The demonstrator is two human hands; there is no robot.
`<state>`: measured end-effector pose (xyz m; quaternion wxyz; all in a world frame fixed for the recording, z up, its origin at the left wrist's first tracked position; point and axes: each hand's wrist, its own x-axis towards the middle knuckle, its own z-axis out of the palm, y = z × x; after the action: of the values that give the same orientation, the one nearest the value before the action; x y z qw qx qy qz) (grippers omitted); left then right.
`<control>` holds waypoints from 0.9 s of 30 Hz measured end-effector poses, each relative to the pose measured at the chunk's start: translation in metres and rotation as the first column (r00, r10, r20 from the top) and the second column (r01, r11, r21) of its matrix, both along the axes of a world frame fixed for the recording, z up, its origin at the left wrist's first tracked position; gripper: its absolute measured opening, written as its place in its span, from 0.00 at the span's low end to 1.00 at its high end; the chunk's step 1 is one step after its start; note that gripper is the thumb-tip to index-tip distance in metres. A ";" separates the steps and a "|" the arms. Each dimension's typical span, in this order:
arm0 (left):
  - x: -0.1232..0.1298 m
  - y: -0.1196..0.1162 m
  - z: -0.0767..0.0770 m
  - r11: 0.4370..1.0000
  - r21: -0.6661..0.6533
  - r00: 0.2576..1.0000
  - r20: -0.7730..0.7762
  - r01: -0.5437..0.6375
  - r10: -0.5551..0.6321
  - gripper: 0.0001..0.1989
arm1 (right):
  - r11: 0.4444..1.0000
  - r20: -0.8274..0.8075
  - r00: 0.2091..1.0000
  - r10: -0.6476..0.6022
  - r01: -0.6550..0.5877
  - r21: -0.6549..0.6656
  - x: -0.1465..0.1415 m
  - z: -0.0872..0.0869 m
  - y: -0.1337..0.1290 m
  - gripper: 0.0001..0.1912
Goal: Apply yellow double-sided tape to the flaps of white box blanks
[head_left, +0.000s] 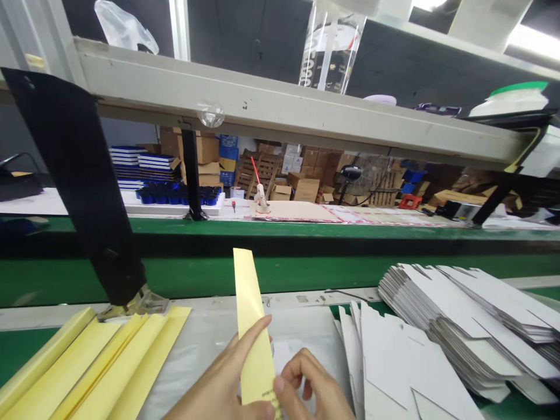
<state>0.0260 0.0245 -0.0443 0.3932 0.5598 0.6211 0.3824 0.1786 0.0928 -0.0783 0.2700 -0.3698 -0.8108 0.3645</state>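
A long yellow strip of paper (pixel 252 315), with small dark print near its lower end, stands upright in front of me. My left hand (pixel 231 373) grips it, with the fingers behind and the thumb across the lower front. At the strip's lower right edge, my right hand (pixel 312 388) has its fingers curled and its thumb tip pressed to the paper near the print. More yellow paper strips (pixel 126 367) lie overlapping to the left of my hands. Flat white folded cartons (pixel 402 367) lie close by on the right.
A thicker stack of flat white cartons (pixel 455 315) sits farther right. Beyond the hands runs a green conveyor belt (pixel 306 274). A black post (pixel 87 186) rises at the left, and a pale shelf beam (pixel 280 108) crosses overhead. Blue containers (pixel 175 192) stand across the belt.
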 end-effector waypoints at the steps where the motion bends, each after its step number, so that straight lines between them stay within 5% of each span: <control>1: 0.000 0.000 0.000 1.000 -0.004 1.000 -0.010 -0.007 0.007 0.39 | 1.000 -0.005 1.000 0.000 0.000 0.007 0.000 -0.001 0.001 0.10; 6: 0.001 0.003 -0.005 0.995 -0.005 0.990 -0.100 -0.097 0.096 0.40 | 0.997 -0.093 0.995 0.039 -0.034 0.064 0.001 0.005 0.001 0.11; 9: 0.000 0.007 -0.015 0.993 -0.071 0.980 -0.185 -0.093 0.078 0.40 | 0.995 -0.148 0.989 -0.015 0.000 -0.100 0.001 0.005 0.009 0.15; 14: -0.001 0.017 -0.044 0.979 -0.202 0.976 -0.216 -0.021 -0.024 0.43 | 0.948 0.023 0.991 -0.129 0.131 -0.291 0.004 -0.022 0.032 0.17; 18: 0.000 0.021 -0.058 0.978 -0.207 0.975 -0.216 0.003 -0.049 0.43 | 0.946 0.104 0.986 -0.131 0.156 -0.284 0.006 -0.036 0.039 0.16; 27: -0.002 0.020 -0.062 0.975 -0.220 0.975 -0.217 0.000 -0.049 0.43 | 0.965 0.199 0.972 -0.128 0.168 -0.202 0.007 -0.036 0.035 0.15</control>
<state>0.0238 0.0450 -0.1065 0.3857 0.5599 0.6922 0.2421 0.1856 0.1282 -0.1141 0.1784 -0.4890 -0.7576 0.3938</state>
